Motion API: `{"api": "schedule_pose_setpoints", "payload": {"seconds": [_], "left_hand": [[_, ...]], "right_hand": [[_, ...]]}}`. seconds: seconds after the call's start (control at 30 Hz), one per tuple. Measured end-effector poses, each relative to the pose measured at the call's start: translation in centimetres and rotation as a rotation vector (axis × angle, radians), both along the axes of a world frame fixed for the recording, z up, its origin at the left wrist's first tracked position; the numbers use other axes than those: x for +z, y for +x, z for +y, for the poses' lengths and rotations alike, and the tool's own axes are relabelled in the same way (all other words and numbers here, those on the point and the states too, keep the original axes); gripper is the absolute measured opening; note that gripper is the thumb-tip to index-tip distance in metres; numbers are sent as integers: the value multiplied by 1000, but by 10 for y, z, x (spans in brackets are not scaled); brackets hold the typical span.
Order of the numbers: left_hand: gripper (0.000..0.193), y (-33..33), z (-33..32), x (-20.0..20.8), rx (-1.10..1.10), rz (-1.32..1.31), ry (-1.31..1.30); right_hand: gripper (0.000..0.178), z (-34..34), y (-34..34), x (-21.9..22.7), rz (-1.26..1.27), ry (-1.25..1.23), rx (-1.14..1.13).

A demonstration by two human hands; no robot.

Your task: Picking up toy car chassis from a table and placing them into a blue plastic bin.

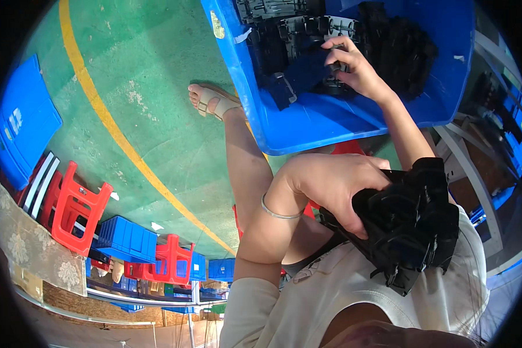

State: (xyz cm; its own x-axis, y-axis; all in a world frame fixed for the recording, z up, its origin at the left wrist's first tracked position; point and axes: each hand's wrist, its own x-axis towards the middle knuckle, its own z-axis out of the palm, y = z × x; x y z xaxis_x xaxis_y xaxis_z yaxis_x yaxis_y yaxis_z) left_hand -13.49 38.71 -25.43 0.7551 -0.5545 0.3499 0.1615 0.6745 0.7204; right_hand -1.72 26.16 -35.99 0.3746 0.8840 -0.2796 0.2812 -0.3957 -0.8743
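Note:
My left hand [342,182], with a thin bangle on its wrist, is closed around a bundle of black moulded plastic parts [412,226] held against my body. The bundle has several ribbed, hollow pieces stacked together; their exact kind does not show. My right hand [356,72] reaches into a large blue plastic bin [307,136]. Its thumb and curled fingers pinch a small dark plastic part [335,68]. Around it in the bin lie more black parts [400,55] and some with metal pins or shafts [290,29].
The green floor [151,110] carries a curved-looking yellow line [107,119]. At the left are red plastic stools [78,209], a blue crate [127,238] and a blue lid-like panel [32,119]. A grey metal frame [470,174] stands at the right. My sandalled foot [214,101] is beside the bin.

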Motion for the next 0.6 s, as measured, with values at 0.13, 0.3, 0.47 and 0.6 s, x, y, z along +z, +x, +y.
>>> {"api": "schedule_pose_setpoints", "payload": {"seconds": [0.13, 0.3, 0.47, 0.6], "left_hand": [[40, -1, -3, -2, 0, 25, 33], [41, 2, -9, -6, 6, 6, 98], [35, 2, -18, -3, 48, 57, 74], [36, 2, -23, -4, 44, 41, 73]], "right_hand": [[31, -2, 3, 19, 90, 12, -34], [31, -4, 10, 35, 204, 63, -54], [26, -8, 13, 39, 375, 101, -122], [20, -5, 18, 46, 362, -22, -144]]}}
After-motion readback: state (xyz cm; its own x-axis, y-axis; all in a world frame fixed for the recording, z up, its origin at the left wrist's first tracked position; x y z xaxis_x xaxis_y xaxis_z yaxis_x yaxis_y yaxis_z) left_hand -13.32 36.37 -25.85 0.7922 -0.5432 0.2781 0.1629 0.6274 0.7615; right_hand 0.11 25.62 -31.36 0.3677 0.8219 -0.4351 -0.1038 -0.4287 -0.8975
